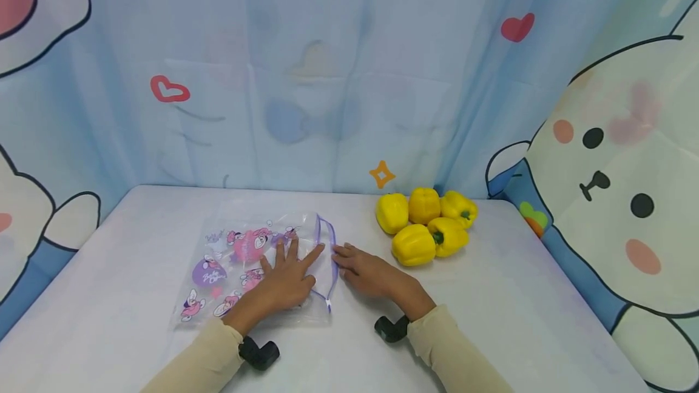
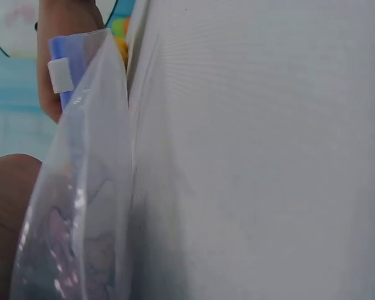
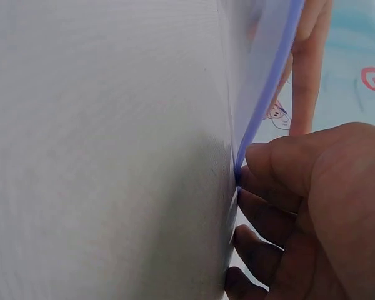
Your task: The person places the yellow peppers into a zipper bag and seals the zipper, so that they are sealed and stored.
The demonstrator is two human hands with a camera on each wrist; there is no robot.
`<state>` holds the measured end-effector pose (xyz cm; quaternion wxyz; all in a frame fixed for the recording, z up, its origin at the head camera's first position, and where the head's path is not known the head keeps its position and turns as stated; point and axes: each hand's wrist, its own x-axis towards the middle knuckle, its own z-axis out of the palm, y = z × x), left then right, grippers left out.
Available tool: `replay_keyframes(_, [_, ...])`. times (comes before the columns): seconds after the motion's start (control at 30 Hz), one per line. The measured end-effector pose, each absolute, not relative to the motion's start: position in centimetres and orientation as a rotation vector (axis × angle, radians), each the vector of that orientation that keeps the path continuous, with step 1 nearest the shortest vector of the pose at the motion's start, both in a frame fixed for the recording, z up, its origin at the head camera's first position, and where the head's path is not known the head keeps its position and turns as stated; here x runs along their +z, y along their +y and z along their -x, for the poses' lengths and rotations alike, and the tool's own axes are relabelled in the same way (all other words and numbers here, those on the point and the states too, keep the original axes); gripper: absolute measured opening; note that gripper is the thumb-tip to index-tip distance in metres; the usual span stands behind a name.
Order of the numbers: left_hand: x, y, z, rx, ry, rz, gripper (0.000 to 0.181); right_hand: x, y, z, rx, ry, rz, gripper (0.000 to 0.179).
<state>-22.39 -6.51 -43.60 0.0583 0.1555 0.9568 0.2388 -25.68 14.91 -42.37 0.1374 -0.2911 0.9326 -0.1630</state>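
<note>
A clear plastic zip bag with pink and purple cartoon prints lies flat on the white table. Its purple-edged mouth faces right, the two lips parted. Spread out over the bag's right half, my left hand presses it with extended fingers. My right hand is at the mouth, thumb and fingertips pinching the outer purple lip, as the right wrist view shows. A white slider sits at the near end of the zip. Several yellow bell peppers stand in a cluster just beyond my right hand.
The white-covered table extends to both sides of the bag. Behind it hangs a light blue curtain with cartoon prints. A black wrist camera is on the left wrist, and another black camera is on the right.
</note>
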Motion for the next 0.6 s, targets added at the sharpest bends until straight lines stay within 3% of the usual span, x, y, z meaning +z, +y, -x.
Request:
replay_keyframes(0.17, [-43.74,-6.9,22.24,0.655,2.861,-0.568,0.05,-42.05,14.83,25.48,-0.493,2.692,0.806,0.046])
replay_keyframes(0.43, [-43.52,-7.09,21.92,0.825,2.845,-0.549,0.07,-41.9,14.85,25.46,-0.507,2.697,0.807,0.045])
replay_keyframes(0.6, [-43.46,-7.32,21.73,1.03,2.866,-0.531,0.073,-42.04,14.8,25.56,-0.498,2.699,0.813,0.045])
